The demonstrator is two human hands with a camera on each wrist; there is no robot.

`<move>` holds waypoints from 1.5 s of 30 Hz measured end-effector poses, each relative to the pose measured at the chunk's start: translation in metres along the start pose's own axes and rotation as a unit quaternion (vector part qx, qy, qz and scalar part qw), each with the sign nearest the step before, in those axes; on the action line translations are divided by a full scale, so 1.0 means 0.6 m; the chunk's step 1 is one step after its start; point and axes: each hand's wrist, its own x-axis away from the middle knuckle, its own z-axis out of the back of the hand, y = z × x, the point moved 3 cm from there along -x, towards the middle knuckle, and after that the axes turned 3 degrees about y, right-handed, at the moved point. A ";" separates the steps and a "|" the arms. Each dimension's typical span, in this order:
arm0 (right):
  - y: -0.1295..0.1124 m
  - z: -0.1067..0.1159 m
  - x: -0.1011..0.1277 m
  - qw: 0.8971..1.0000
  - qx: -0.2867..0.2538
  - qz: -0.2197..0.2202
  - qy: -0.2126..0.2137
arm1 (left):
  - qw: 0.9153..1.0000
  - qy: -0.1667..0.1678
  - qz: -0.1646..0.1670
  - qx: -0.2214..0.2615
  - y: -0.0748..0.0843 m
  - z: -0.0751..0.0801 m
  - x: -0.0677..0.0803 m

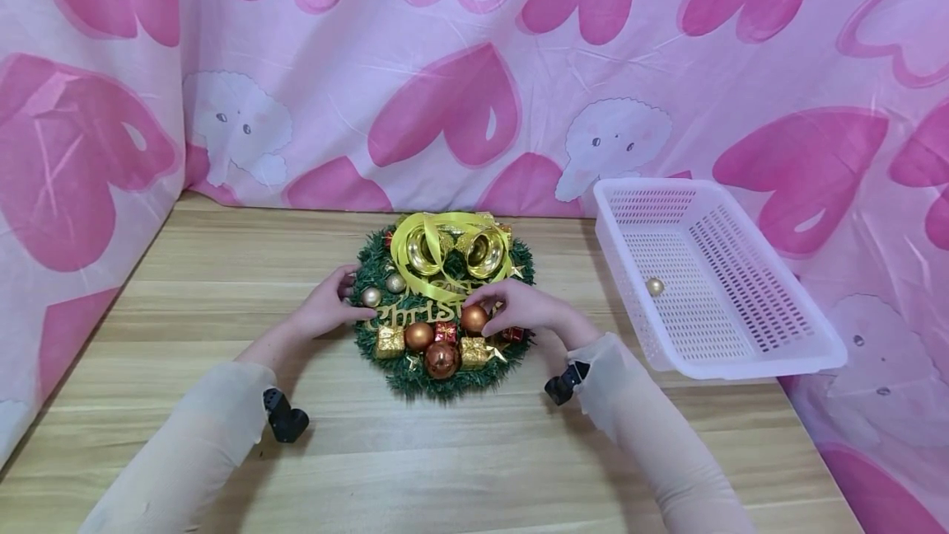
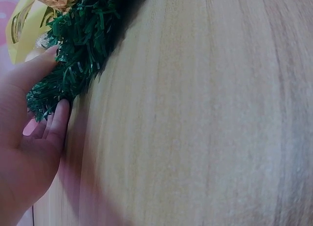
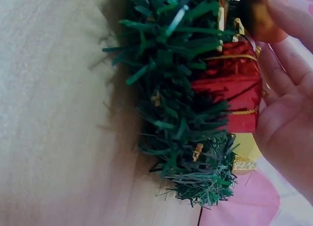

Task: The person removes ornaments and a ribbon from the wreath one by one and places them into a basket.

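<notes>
Wreath [image 1: 442, 307] lies flat on the table [image 1: 222, 287], centre, a little toward the back edge. Green tinsel ring, yellow ribbon bow [image 1: 445, 247] with two gold bells at the top, gold lettering across the middle, copper balls, gold and red gift boxes along the lower half.

My left hand [image 1: 326, 309] rests against the wreath's left rim. Left wrist view: thumb lies over the green fringe, fingers [image 2: 57, 123] straight and tucked at its edge down by the table; a bracing touch, no grip closed round anything.

My right hand [image 1: 522, 307] is over the right side of the wreath, fingertips curled and pinching a copper ball [image 1: 473, 319] just below the lettering. Right wrist view: fingers on the ball [image 3: 259, 15] at the top, a red gift box [image 3: 230, 91] just beside the palm, green fringe beneath it.

White plastic basket [image 1: 741, 357] stands to the right of the wreath, apart from it, far end propped higher against the cloth. One small gold ball [image 1: 655, 286] lies inside on the mesh floor.

Pink cloth with hearts [image 1: 460, 105] hangs behind and on both sides of the table.
</notes>
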 end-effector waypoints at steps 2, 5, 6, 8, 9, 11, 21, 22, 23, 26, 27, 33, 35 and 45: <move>0.000 0.004 0.000 1.000 0.006 0.002 0.003 | 1.000 0.000 -0.001 0.000 0.001 0.000 0.000; 0.000 0.009 0.002 1.000 0.005 -0.007 0.008 | 1.000 0.000 0.000 0.001 0.001 0.000 0.000; -0.001 0.010 0.003 1.000 0.002 -0.013 0.010 | 1.000 0.000 -0.001 0.001 0.001 0.000 0.000; -0.001 0.013 0.005 1.000 -0.005 -0.025 0.012 | 1.000 -0.001 -0.001 0.000 0.000 0.001 -0.001; 0.000 0.014 0.005 0.999 -0.007 -0.030 0.013 | 1.000 -0.001 -0.001 -0.001 -0.001 0.001 -0.001; 0.000 0.016 0.007 0.999 -0.014 -0.036 0.015 | 1.000 -0.003 0.000 -0.001 -0.002 0.001 -0.001; -0.009 0.038 0.018 0.998 -0.053 -0.028 0.025 | 1.000 -0.002 0.001 0.000 -0.004 -0.001 0.000; -0.010 0.040 0.020 0.997 -0.061 -0.029 0.026 | 1.000 -0.003 0.000 0.000 -0.004 -0.001 0.000; -0.010 0.043 0.021 0.997 -0.065 -0.030 0.029 | 1.000 -0.003 0.000 0.001 -0.004 -0.001 0.000; -0.014 0.049 0.026 0.996 -0.077 -0.030 0.034 | 1.000 -0.003 -0.003 0.000 -0.004 0.000 0.000; -0.015 0.051 0.028 0.996 -0.080 -0.028 0.036 | 1.000 -0.002 -0.001 0.002 -0.005 0.000 0.000; -0.018 0.063 0.036 0.995 -0.083 -0.028 0.055 | 1.000 -0.001 -0.002 0.002 -0.005 0.000 0.001; -0.017 0.068 0.039 0.994 -0.081 -0.030 0.063 | 1.000 -0.001 -0.002 0.001 -0.007 0.000 0.001; -0.024 0.100 0.053 0.990 -0.107 -0.034 0.084 | 1.000 0.000 -0.008 -0.002 -0.003 -0.001 -0.001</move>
